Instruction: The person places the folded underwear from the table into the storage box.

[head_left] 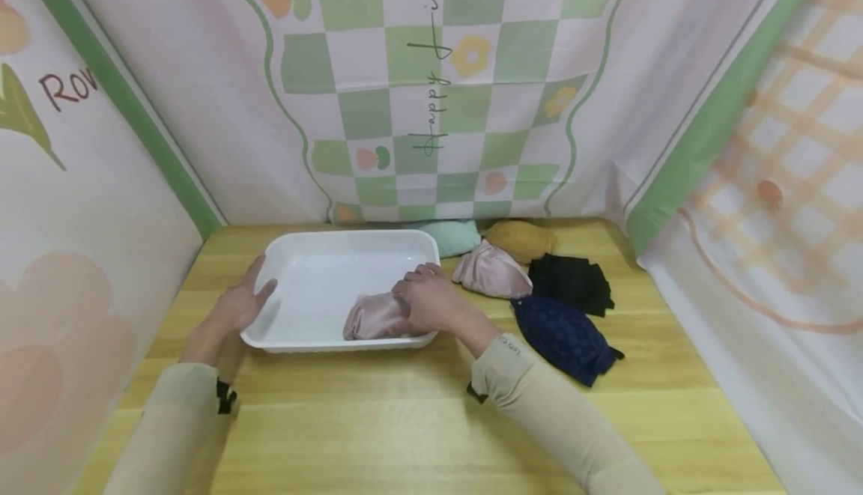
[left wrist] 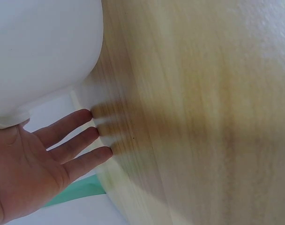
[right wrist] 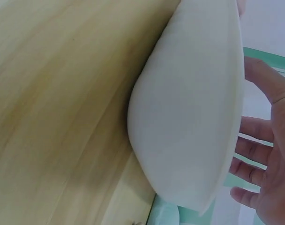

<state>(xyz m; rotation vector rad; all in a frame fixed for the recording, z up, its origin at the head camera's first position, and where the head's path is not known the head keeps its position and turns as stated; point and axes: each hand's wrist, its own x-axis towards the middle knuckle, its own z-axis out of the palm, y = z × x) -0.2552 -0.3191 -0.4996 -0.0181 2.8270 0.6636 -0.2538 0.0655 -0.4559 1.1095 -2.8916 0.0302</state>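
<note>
A white tray stands on the wooden table. My left hand rests at its left end, the thumb over the rim. In the left wrist view that hand has three fingers straight and spread outside the tray wall. A folded pink satin bra lies in the tray's front right corner. My right hand reaches over the right rim and touches this bra. The right wrist view shows the hand with spread, slightly bent fingers, some tips hidden behind the rim.
Right of the tray lie several more folded bras: mint, mustard, pink, black and navy. A printed curtain hangs along the table's back edge, with more fabric at both sides.
</note>
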